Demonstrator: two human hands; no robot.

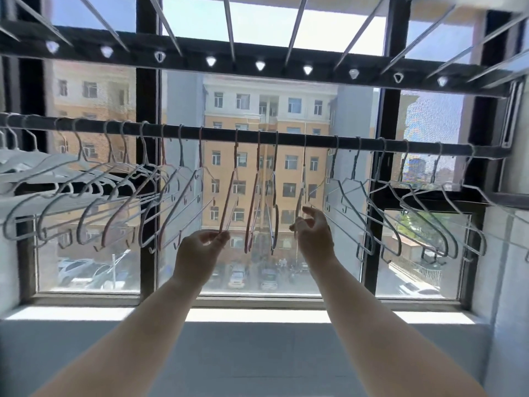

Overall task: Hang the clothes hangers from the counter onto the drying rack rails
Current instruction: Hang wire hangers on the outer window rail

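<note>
— Pinching the bottom corner of the pink hanger (230,200) between thumb and fingertips of the left hand (200,247), down at seven o'clock from the rail's middle?

— Pinching it, yes, with its hook already sitting over the rail (286,138) up at twelve o'clock. Hovering with the right hand (313,229) at five o'clock from that middle, fingers half curled beside the thin grey hanger (303,179). Failing to tell whether gripping it or only brushing it.

— Seeing any hangers waiting on the counter (257,353) at six o'clock?

— Not seeing any there. Probably nearing the end, judging by the row hanging from nine o'clock through three o'clock.

— Worrying about what, then?

— Tugging that pinched corner sideways, likely swinging the hook off the rail and dropping it. Bumping the neighbouring hangers (254,202) at three o'clock of it, tangling hooks crowding close together. Letting go abruptly, setting them all swaying.
</note>
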